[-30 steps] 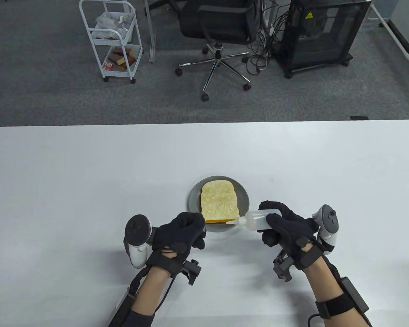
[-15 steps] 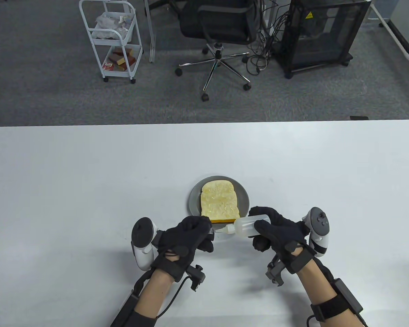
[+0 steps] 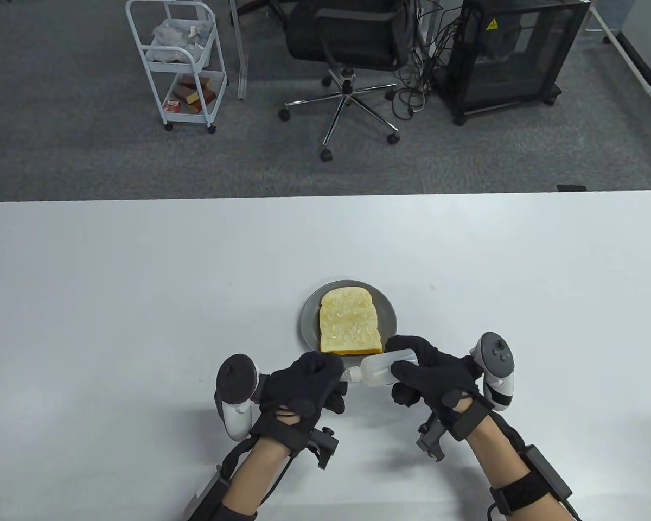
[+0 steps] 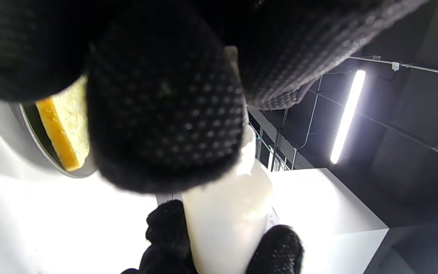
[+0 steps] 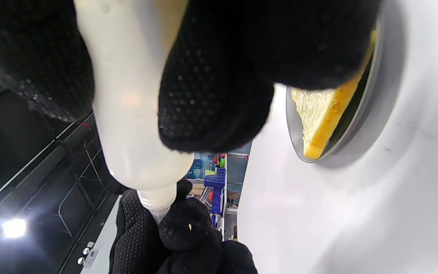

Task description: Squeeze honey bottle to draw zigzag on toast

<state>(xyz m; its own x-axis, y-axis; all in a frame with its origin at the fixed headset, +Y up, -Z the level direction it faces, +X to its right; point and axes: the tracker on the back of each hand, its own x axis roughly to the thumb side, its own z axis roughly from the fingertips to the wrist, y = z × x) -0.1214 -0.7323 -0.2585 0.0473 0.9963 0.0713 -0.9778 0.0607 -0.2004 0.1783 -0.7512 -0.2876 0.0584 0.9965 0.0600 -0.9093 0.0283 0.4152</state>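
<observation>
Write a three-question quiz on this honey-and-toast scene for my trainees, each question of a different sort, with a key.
1. True or false: the toast lies on a grey plate.
2. Which hand grips the body of the honey bottle? A) left hand B) right hand C) neither
3. Fill in: the bottle's nozzle end points toward the person's ____ hand, whose fingers close around it.

Key: 1 true; 2 B; 3 left. In the right wrist view the bottle narrows to its neck inside the left hand's fingers, beside the plate rather than over the toast.
</observation>
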